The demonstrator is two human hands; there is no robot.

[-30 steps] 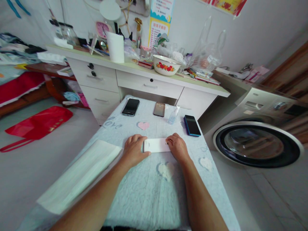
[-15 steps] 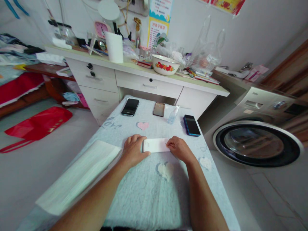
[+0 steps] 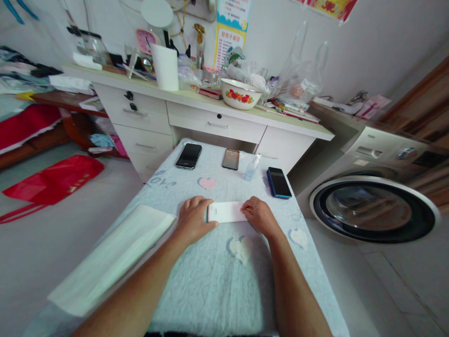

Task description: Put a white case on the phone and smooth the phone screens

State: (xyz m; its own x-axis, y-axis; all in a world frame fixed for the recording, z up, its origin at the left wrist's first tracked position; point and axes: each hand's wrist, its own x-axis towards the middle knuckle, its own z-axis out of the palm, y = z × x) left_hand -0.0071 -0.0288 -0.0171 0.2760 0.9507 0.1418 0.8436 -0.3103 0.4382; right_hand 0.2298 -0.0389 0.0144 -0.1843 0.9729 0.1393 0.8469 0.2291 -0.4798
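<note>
A flat white phone [image 3: 228, 212], apparently back side up, lies crosswise on the cloth-covered table [image 3: 210, 281]. My left hand [image 3: 194, 216] grips its left end, thumb on the near edge and fingers on the far one. At the right end, my right hand [image 3: 257, 214] is closed in a pinch against the white surface; what its fingertips hold, if anything, is too small to make out. Beyond the hands lie a black phone [image 3: 189, 156], a brownish see-through phone case [image 3: 231, 159], a clear spray bottle [image 3: 251, 167] and a blue-edged phone [image 3: 279, 182].
A folded white cloth or paper [image 3: 112, 257] lies left of my left forearm. Behind the table stands a desk [image 3: 196, 103] with a flowered bowl [image 3: 241, 95] and a paper roll [image 3: 164, 68]. To the right is a washing machine [image 3: 372, 159]; a red bag [image 3: 56, 180] lies on the floor.
The whole view has shifted very slightly. Both hands stay at the two ends of the white phone, with hardly any visible movement.
</note>
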